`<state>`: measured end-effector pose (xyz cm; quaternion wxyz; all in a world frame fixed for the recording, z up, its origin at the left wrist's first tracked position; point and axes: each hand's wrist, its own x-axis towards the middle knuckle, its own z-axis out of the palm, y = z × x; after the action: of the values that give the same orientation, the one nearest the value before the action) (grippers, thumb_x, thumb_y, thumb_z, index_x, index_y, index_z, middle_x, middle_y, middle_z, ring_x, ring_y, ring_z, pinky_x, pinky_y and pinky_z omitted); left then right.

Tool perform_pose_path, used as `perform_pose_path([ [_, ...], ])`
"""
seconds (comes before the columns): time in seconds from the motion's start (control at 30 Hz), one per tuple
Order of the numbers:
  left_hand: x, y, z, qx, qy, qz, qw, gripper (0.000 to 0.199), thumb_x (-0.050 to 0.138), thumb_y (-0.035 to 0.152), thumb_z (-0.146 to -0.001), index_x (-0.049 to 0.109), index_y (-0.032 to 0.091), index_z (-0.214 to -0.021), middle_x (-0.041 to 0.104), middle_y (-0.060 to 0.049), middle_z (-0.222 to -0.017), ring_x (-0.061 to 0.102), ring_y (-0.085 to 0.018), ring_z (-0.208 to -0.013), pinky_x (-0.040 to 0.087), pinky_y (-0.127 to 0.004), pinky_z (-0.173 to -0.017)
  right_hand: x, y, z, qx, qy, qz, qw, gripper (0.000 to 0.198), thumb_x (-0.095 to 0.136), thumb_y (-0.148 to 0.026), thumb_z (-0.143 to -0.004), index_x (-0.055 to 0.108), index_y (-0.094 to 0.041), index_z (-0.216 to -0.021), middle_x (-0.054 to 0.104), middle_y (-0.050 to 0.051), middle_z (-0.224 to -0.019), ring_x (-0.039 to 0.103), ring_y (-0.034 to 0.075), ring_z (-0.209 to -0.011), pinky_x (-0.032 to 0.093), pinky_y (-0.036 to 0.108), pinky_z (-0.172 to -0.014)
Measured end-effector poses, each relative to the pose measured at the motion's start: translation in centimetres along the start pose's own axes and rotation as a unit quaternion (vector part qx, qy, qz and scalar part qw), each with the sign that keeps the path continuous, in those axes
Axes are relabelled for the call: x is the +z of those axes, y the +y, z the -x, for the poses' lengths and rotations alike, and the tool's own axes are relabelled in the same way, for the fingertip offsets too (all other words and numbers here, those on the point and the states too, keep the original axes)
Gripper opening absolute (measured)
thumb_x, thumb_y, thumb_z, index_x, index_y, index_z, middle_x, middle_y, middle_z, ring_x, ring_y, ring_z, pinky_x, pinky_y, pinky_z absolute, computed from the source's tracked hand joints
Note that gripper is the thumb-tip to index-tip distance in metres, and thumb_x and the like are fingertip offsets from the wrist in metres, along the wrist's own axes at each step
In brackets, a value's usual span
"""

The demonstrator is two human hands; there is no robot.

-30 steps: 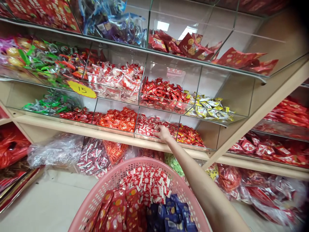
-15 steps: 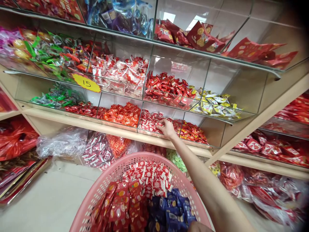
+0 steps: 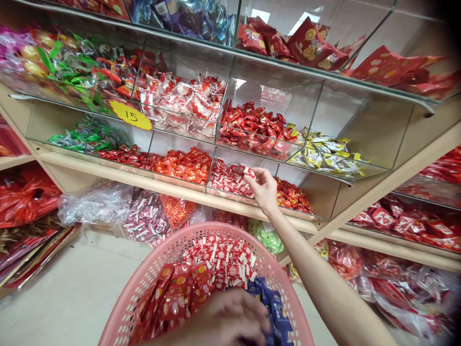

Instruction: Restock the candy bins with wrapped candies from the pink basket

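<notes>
My right hand point(image 3: 265, 191) is just above the lowest shelf's candy compartment, its thumb and fingers pinching a small red-and-white wrapped candy point(image 3: 248, 172). Beneath it lies a heap of matching candies point(image 3: 230, 179). In front of me stands a pink perforated plastic basket point(image 3: 124, 293). Inside are red-and-white wrapped candies point(image 3: 219, 257) at the back, red packets with orange spots point(image 3: 180, 293) on the left and dark blue packets point(image 3: 277, 307) on the right. My left hand point(image 3: 234, 317) is over the basket, in front of the blue packets; motion blur hides whether its fingers hold anything.
Clear-walled shelf compartments hold red point(image 3: 257, 125), orange point(image 3: 183, 166) and yellow-and-white point(image 3: 329, 154) wrapped sweets. A yellow tag reading 15 point(image 3: 130, 115) hangs on the glass. Bagged candies point(image 3: 146, 218) lie on the floor under the wooden shelf edge point(image 3: 173, 192).
My right hand has lifted from the heap, moving slightly right, with a candy now visible in its fingertips. My left hand has come into fuller view over the basket.
</notes>
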<state>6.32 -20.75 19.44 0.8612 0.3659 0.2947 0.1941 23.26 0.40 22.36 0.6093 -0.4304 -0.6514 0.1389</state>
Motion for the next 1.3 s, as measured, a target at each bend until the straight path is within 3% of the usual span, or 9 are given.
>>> perform_pose_path([
  [0.07, -2.7, 2.3, 1.1, 0.062, 0.119, -0.056, 0.989, 0.026, 0.060, 0.033, -0.073, 0.061, 0.019, -0.094, 0.060, -0.008, -0.106, 0.057, -0.018, -0.097, 0.047, -0.030, -0.082, 0.0, -1.4, 2.2, 0.001, -0.057, -0.013, 0.998, 0.029, 0.061, -0.040, -0.077, 0.056, -0.018, -0.095, 0.062, 0.005, -0.092, 0.057, 0.017, -0.084, 0.045, 0.031, -0.076],
  [0.13, -5.6, 4.5, 2.2, 0.137, 0.212, -0.111, 0.961, 0.029, 0.056, 0.039, -0.077, 0.060, 0.021, -0.099, 0.059, -0.006, -0.110, 0.055, -0.018, -0.102, 0.046, -0.032, -0.088, 0.4, -2.4, 4.8, 0.012, -0.139, -0.009, 0.990, 0.026, 0.058, -0.038, -0.080, 0.056, -0.019, -0.097, 0.061, 0.004, -0.092, 0.057, 0.016, -0.081, 0.045, 0.030, -0.072],
  [0.23, -10.4, 6.6, 2.7, 0.249, 0.358, -0.209, 0.875, 0.033, 0.058, 0.039, -0.074, 0.058, 0.019, -0.100, 0.061, -0.005, -0.106, 0.056, -0.018, -0.099, 0.043, -0.030, -0.089, 1.2, -2.9, 8.5, -0.017, -0.290, 0.053, 0.955, 0.022, 0.054, -0.035, -0.085, 0.057, -0.021, -0.101, 0.060, 0.004, -0.095, 0.056, 0.016, -0.084, 0.044, 0.029, -0.072],
  [0.33, -14.6, 7.0, 1.8, 0.285, 0.441, -0.313, 0.791, 0.037, 0.057, 0.042, -0.070, 0.058, 0.016, -0.095, 0.062, -0.006, -0.098, 0.056, -0.019, -0.092, 0.044, -0.029, -0.082, 2.0, -2.5, 10.9, -0.083, -0.416, 0.139, 0.895, 0.021, 0.051, -0.031, -0.087, 0.056, -0.021, -0.104, 0.059, 0.005, -0.099, 0.055, 0.017, -0.089, 0.042, 0.032, -0.079],
  [0.43, -16.9, 6.4, 0.6, 0.272, 0.440, -0.367, 0.773, 0.037, 0.053, 0.043, -0.069, 0.059, 0.014, -0.092, 0.064, -0.007, -0.093, 0.058, -0.020, -0.086, 0.045, -0.031, -0.077, 2.7, -1.9, 12.0, -0.125, -0.486, 0.201, 0.841, 0.021, 0.051, -0.029, -0.088, 0.053, -0.021, -0.107, 0.059, 0.006, -0.103, 0.054, 0.018, -0.094, 0.040, 0.032, -0.082],
  [0.57, -17.4, 5.5, -0.1, 0.273, 0.417, -0.413, 0.762, 0.032, 0.051, 0.040, -0.069, 0.060, 0.016, -0.087, 0.065, -0.007, -0.094, 0.059, -0.020, -0.091, 0.046, -0.031, -0.083, 3.3, -1.5, 12.5, -0.144, -0.512, 0.232, 0.815, 0.019, 0.053, -0.028, -0.087, 0.052, -0.022, -0.105, 0.059, 0.005, -0.103, 0.055, 0.019, -0.097, 0.039, 0.032, -0.081],
  [0.77, -17.7, 5.0, -0.2, 0.249, 0.404, -0.431, 0.767, 0.036, 0.049, 0.044, -0.070, 0.060, 0.015, -0.089, 0.064, -0.008, -0.097, 0.058, -0.021, -0.095, 0.045, -0.034, -0.086, 2.6, -2.3, 13.4, -0.123, -0.504, 0.237, 0.821, 0.019, 0.054, -0.030, -0.086, 0.052, -0.022, -0.103, 0.059, 0.004, -0.100, 0.056, 0.018, -0.093, 0.038, 0.031, -0.081],
  [1.0, -17.9, 4.7, -0.5, 0.255, 0.396, -0.444, 0.762, 0.033, 0.048, 0.042, -0.072, 0.060, 0.016, -0.088, 0.064, -0.007, -0.095, 0.058, -0.020, -0.092, 0.045, -0.032, -0.083, 0.6, -2.9, 15.5, -0.102, -0.480, 0.295, 0.820, 0.012, 0.056, -0.020, -0.084, 0.052, -0.020, -0.094, 0.059, 0.003, -0.095, 0.055, 0.018, -0.089, 0.037, 0.031, -0.077],
  [1.3, -17.8, 4.4, -0.1, 0.231, 0.390, -0.454, 0.767, 0.035, 0.045, 0.043, -0.074, 0.058, 0.015, -0.092, 0.061, -0.008, -0.100, 0.055, -0.020, -0.097, 0.042, -0.031, -0.079, 1.2, -4.2, 16.5, -0.076, -0.454, 0.293, 0.838, 0.014, 0.058, -0.021, -0.082, 0.052, -0.020, -0.095, 0.059, 0.002, -0.095, 0.054, 0.018, -0.090, 0.036, 0.032, -0.077],
])
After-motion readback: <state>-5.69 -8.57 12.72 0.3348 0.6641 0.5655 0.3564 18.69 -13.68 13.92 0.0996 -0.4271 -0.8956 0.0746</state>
